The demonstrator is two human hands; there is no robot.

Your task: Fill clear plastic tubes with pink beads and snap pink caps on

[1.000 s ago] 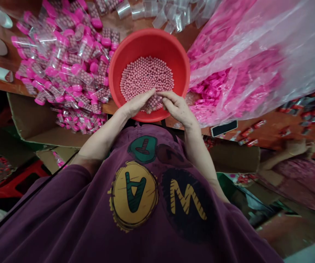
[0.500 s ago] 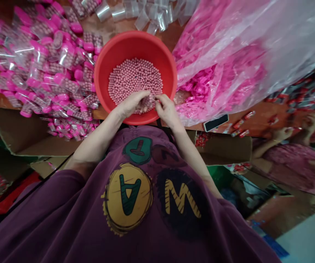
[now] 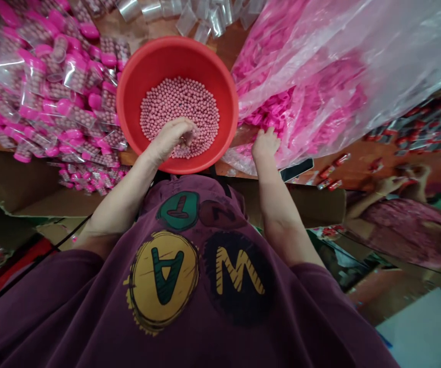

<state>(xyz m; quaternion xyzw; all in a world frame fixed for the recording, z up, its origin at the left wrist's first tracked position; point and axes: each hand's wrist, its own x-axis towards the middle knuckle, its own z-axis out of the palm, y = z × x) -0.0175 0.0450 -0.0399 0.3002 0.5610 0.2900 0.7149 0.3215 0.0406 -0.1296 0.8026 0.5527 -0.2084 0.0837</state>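
A red plastic bowl holds a heap of small pink beads. My left hand rests inside the bowl at its near side, fingers curled down onto the beads around something I cannot make out. My right hand is outside the bowl to the right, reaching into the mouth of a big clear bag of pink caps; its fingers are mostly tucked into the caps, so what they grip is hidden.
A pile of bead-filled tubes with pink caps in clear sleeves lies left of the bowl. Empty clear tubes sit behind it. A cardboard box hangs below the table edge. Another person's arm shows at right.
My right hand has left the bowl and moved right into the bag of pink caps. My left hand stays in the beads. The view has shifted right.
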